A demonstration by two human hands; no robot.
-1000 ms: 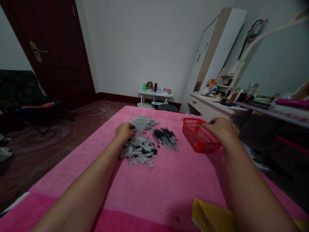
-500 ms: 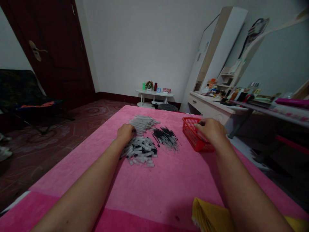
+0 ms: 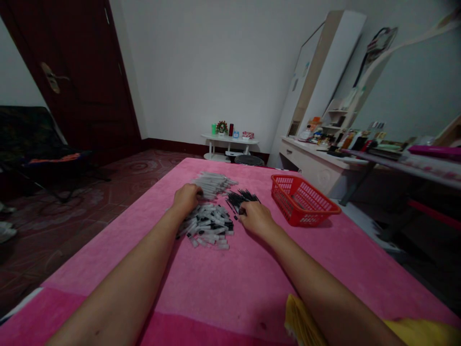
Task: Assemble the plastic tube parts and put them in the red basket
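My left hand (image 3: pixel 186 198) rests at the left edge of a pile of clear pen barrels (image 3: pixel 218 182), its fingers curled and their tips hidden. Whatever it may hold cannot be seen. Just in front of it lies a heap of pen caps (image 3: pixel 209 225), whitish and clear with black parts. Over the near side of a bunch of thin black pen refills (image 3: pixel 242 195) is my right hand (image 3: pixel 256 216), its fingers bent down and pinched together at the refills. I cannot make out what is between them. To its right stands a red plastic basket (image 3: pixel 302 214).
Pink cloth (image 3: pixel 201 283) covers the table. A yellow cloth (image 3: pixel 304 322) lies by my right forearm at the near edge. Beyond the right side stands a white dresser (image 3: pixel 317 166) crowded with bottles. A small white table (image 3: pixel 230 139) is against the back wall.
My right hand has moved left from above the red basket to the black refills, uncovering the basket. My left hand stays at the edge of the barrels.
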